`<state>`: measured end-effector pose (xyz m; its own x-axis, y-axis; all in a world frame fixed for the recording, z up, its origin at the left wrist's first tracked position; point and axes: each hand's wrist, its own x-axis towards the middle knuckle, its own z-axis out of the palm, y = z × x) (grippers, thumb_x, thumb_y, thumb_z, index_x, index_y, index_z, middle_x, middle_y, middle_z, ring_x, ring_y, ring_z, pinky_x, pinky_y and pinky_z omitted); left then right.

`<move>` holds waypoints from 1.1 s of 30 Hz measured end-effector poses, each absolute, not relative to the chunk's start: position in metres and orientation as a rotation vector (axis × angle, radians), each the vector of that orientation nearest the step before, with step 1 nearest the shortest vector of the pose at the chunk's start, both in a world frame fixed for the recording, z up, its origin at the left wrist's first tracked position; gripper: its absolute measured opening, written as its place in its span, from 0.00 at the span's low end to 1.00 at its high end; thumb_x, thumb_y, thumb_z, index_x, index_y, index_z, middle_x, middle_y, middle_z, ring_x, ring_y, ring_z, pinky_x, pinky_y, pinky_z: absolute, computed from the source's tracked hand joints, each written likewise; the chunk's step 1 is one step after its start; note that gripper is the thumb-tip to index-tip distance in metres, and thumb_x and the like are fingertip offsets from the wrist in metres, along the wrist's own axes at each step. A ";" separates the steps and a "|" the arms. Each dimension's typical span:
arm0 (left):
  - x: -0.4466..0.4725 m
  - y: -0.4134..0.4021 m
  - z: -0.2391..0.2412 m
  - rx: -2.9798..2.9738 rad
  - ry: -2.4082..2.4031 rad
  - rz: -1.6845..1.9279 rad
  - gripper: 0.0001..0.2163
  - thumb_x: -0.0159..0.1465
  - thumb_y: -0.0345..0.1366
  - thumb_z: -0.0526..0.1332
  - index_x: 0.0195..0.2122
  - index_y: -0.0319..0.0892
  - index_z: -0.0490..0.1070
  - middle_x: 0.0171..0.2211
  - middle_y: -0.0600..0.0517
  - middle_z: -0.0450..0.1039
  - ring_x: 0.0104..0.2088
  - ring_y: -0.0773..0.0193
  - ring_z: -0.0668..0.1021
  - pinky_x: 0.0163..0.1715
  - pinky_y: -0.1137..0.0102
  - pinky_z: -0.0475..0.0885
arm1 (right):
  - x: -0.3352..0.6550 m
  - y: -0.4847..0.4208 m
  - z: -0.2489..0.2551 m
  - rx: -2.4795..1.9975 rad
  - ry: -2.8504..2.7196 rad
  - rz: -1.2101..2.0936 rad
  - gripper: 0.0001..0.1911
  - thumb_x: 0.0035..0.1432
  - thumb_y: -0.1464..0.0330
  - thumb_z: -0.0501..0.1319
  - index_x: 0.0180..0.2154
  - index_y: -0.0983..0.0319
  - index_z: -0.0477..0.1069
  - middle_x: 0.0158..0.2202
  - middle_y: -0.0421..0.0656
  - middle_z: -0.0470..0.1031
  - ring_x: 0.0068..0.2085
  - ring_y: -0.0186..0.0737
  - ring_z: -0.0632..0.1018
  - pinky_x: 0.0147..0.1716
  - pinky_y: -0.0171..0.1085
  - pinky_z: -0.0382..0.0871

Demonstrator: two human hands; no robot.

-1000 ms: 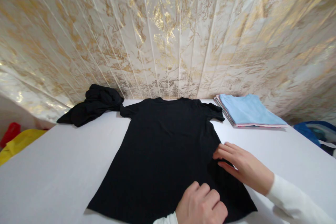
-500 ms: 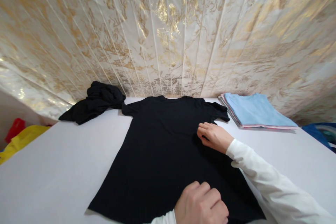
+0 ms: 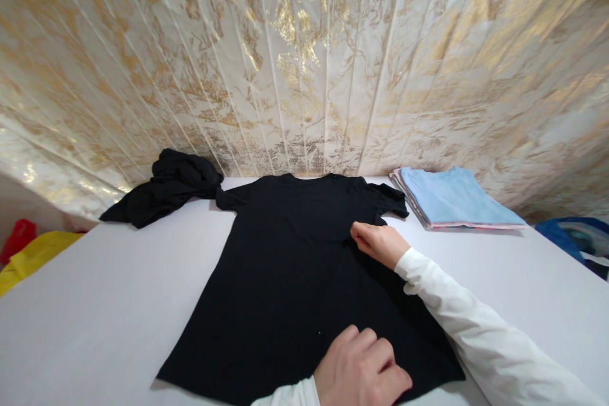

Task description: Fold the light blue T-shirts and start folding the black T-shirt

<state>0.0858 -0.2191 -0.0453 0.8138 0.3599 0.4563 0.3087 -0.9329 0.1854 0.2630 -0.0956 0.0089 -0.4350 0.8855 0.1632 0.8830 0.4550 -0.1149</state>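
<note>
The black T-shirt (image 3: 280, 285) lay flat on the tabletop (image 3: 109, 304), long axis running away from the person. The right hand (image 3: 380, 244), nearer the collar (image 3: 309, 183), had its fingers pinching chest cloth; the left hand (image 3: 361, 368) curled near the bottom, its grip hidden.

Left hand (image 3: 361, 368) cropped below, yellow cloth (image 3: 35, 257) cut by left edge

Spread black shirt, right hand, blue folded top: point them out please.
Spread black shirt (image 3: 290, 285): head view, middle of its body.
Right hand (image 3: 379, 243): head view, back of the hand.
Blue folded top (image 3: 459, 198): head view, its upper face.
</note>
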 end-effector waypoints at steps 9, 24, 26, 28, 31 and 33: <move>0.062 -0.211 -0.020 2.703 0.514 0.632 0.08 0.64 0.44 0.60 0.39 0.48 0.71 0.34 0.56 0.69 0.32 0.65 0.69 0.29 0.70 0.58 | 0.265 -0.171 0.027 -1.379 -2.392 0.279 0.11 0.60 0.73 0.50 0.44 0.57 0.62 0.45 0.45 0.71 0.45 0.39 0.75 0.42 0.37 0.70; -0.075 -0.180 -0.001 2.854 1.012 0.254 0.29 0.68 0.53 0.48 0.66 0.47 0.44 0.66 0.50 0.46 0.65 0.54 0.53 0.61 0.57 0.51 | 0.290 -0.259 -0.026 -1.514 -2.608 -0.317 0.45 0.58 0.49 0.52 0.66 0.61 0.34 0.67 0.47 0.45 0.65 0.58 0.53 0.56 0.56 0.55; -0.074 -0.183 -0.001 2.840 0.999 0.250 0.30 0.67 0.53 0.48 0.66 0.47 0.43 0.66 0.51 0.46 0.65 0.54 0.52 0.61 0.57 0.51 | 0.282 -0.259 -0.020 -1.473 -2.642 -0.309 0.47 0.57 0.48 0.52 0.66 0.61 0.32 0.67 0.48 0.46 0.64 0.59 0.54 0.55 0.56 0.58; -0.076 -0.186 -0.003 2.826 0.961 0.262 0.30 0.68 0.53 0.48 0.66 0.47 0.43 0.66 0.50 0.45 0.65 0.54 0.53 0.61 0.57 0.51 | 0.273 -0.259 -0.017 -1.424 -2.690 -0.254 0.48 0.56 0.46 0.52 0.66 0.60 0.31 0.66 0.47 0.47 0.64 0.58 0.56 0.54 0.55 0.60; -0.084 -0.193 -0.005 2.799 0.933 0.278 0.29 0.68 0.51 0.48 0.66 0.47 0.43 0.66 0.49 0.46 0.64 0.53 0.54 0.61 0.56 0.52 | 0.270 -0.261 -0.020 -1.380 -2.726 -0.147 0.48 0.56 0.46 0.53 0.66 0.58 0.30 0.65 0.48 0.48 0.61 0.58 0.60 0.53 0.53 0.65; -0.089 -0.196 -0.002 2.772 0.948 0.265 0.28 0.69 0.50 0.49 0.66 0.48 0.42 0.66 0.50 0.46 0.64 0.52 0.55 0.60 0.55 0.53 | 0.276 -0.263 -0.023 -1.382 -2.741 -0.046 0.46 0.56 0.47 0.54 0.66 0.55 0.32 0.64 0.48 0.51 0.59 0.59 0.63 0.50 0.52 0.69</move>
